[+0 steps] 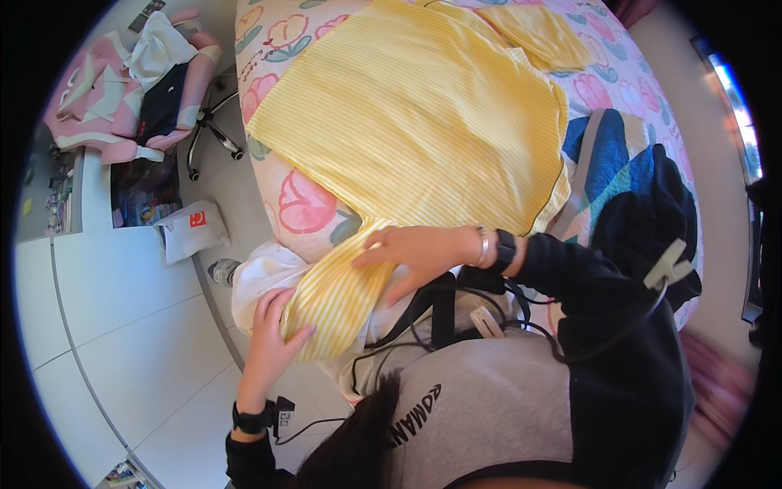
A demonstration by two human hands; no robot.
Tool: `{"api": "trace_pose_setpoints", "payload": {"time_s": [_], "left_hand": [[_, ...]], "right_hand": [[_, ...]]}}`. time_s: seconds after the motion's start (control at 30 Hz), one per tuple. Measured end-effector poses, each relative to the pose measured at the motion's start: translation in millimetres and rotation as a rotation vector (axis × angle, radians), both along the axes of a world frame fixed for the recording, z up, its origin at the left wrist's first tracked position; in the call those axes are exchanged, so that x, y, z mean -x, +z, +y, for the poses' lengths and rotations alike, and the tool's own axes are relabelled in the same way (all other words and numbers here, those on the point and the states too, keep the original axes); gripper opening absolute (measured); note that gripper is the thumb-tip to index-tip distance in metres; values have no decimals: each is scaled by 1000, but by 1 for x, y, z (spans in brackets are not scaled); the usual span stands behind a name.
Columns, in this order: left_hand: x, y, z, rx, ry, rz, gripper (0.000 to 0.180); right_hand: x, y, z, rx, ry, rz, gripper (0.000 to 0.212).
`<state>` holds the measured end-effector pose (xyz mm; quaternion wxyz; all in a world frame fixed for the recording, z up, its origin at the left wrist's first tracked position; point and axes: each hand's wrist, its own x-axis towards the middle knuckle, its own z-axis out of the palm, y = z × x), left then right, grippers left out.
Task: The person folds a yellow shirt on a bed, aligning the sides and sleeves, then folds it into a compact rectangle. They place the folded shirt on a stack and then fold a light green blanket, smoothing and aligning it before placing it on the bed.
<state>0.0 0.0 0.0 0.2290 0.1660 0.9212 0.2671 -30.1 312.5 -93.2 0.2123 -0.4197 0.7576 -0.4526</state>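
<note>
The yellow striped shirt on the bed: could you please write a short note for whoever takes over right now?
Left hand: grips the end of the shirt's sleeve hanging off the bed edge.
Right hand: lies flat on the same sleeve, near where it meets the body.
Yellow striped shirt: spread flat on the flowered bedcover, other sleeve out at the far side.
Done: shirt laid out.
Left: no fold made yet; both sleeves are still out.
</note>
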Motion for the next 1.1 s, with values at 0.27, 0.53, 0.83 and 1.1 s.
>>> {"api": "trace_pose_setpoints", "payload": {"time_s": [0.27,0.53,0.83,1.1], "left_hand": [[-30,24,-39,602,26,-115,53],[3,66,23,-854,605,-539,49],[161,-74,104,-660,574,-539,39],[268,-186,76,-843,999,-562,35]], "right_hand": [[19,32,-59,-97,295,294,97],[6,62,-42,139,-24,160,79],[2,20,55,146,-504,-340,38],[-54,-55,105,-86,-573,-123,48]]}}
